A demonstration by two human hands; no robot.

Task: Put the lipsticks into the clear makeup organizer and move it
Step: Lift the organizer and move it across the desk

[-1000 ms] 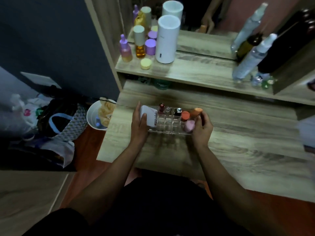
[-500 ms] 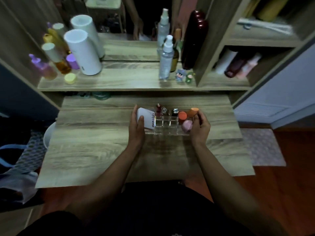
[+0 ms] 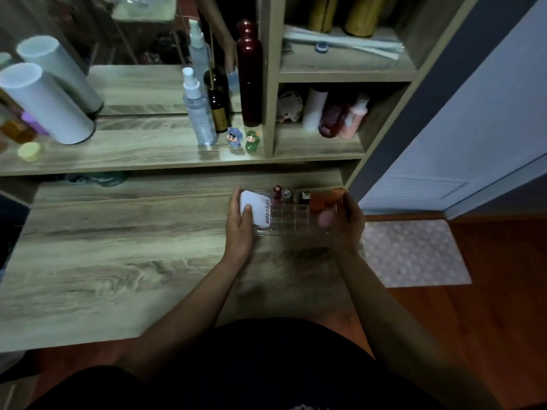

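One grey-brown wood-grain vanity desk point(image 3: 118, 261) fills the lower left of the view, with a raised shelf of the same wood point(image 3: 133, 155) along its far edge and a mirror behind. At 3 o'clock lie a reddish wooden floor point(image 3: 488, 335) and one pale dotted mat point(image 3: 414, 250). On the shelf at 10 o'clock stands one tall white cylinder point(image 3: 44, 105), doubled in the mirror; at 12 o'clock stand one clear spray bottle point(image 3: 198, 113), one dark red bottle point(image 3: 249, 75) and two small toy figures point(image 3: 242, 139). The clear plastic makeup organizer point(image 3: 293, 220) sits at the desk's right end, clasped at both ends: the left hand point(image 3: 239, 226) grips its left side, the right hand point(image 3: 347, 223) its right. Inside stands one white card reading "4U2skin" point(image 3: 257, 208), about three lipsticks point(image 3: 277, 192) along the back row, and blurred orange and pink round items point(image 3: 322, 202) whose count I cannot tell.
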